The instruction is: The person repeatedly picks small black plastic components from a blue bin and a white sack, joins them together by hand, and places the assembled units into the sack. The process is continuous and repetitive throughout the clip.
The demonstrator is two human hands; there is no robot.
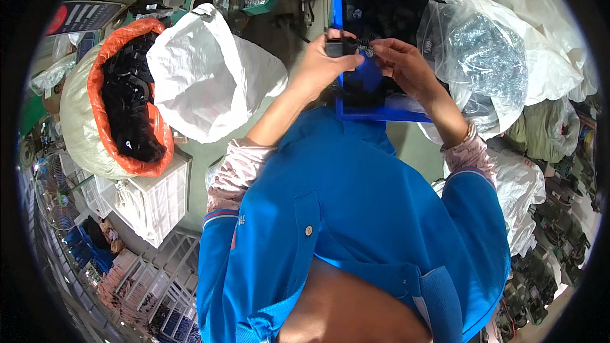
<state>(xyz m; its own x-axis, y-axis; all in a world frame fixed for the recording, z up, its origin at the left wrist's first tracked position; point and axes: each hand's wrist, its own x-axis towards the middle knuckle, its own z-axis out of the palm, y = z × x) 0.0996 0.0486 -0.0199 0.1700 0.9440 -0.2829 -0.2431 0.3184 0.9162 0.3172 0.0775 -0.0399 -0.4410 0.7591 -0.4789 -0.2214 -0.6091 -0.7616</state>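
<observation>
My left hand point(321, 63) is closed around a small black plastic part point(340, 47), its thumb lying along the near side. Just to the right, my right hand point(410, 68) has thumb and fingertips pinched together. Small shiny bits point(368, 51) show between the two hands, but what the right fingertips grip is too small to name. Both hands are over a blue bin point(384, 113) that holds many dark pieces point(394, 16). Against the bin's right side rests a clear plastic bag point(483, 51) full of small shiny pieces.
On the left stand a sack with an orange rim point(95, 82), full of black parts, and an open white sack point(190, 76). A white plastic crate point(162, 200) is below them. A green tub point(262, 6) of small metal pieces sits at the back. White bags point(540, 32) crowd the right.
</observation>
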